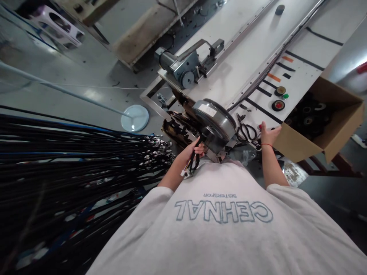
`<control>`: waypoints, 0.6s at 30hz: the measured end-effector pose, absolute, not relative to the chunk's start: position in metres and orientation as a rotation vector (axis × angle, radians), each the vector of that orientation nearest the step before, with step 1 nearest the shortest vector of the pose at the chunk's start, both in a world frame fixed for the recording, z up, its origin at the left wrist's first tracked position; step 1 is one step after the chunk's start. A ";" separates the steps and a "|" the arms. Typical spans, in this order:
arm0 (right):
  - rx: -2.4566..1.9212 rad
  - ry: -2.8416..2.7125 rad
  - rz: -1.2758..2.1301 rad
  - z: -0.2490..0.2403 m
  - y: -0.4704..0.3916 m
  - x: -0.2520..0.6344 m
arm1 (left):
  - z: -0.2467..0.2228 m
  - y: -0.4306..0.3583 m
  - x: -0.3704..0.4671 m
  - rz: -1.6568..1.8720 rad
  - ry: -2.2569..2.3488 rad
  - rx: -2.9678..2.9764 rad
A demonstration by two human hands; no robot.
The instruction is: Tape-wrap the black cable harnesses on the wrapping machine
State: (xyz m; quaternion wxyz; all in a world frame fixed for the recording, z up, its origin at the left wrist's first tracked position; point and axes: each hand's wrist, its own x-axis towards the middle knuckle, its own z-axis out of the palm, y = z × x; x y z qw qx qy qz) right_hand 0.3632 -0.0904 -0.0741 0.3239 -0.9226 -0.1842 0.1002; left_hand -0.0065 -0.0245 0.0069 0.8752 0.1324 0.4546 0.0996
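My left hand (197,148) is closed round a black wire harness (195,162), whose white connectors hang down in front of my shirt. Its fingertips are beside the taping machine (215,120), which has a big dark round wheel with a white label. My right hand (268,136) lies at the table's near edge, thumb and fingers spread, holding nothing. Its thumb is beside a small red button (260,126); whether they touch I cannot tell. Black-handled scissors (247,131) lie just left of that hand.
An open cardboard box (304,144) of dark rolls stands at right. Tape rolls (278,105) and strips of black and orange tape (274,77) are on the white table (258,46). A motor unit (187,67) sits farther back. Many black cables (86,152) hang at left, near a round white base (134,118).
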 end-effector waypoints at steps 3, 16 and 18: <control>-2.432 -0.483 0.286 -0.068 -0.090 0.362 | 0.011 -0.021 -0.008 0.187 0.926 0.121; -1.722 -1.315 0.873 0.044 0.010 0.294 | -0.002 -0.006 -0.017 0.071 0.881 0.289; -1.581 -1.370 1.007 0.057 0.042 0.266 | -0.005 -0.002 -0.018 0.051 0.925 0.376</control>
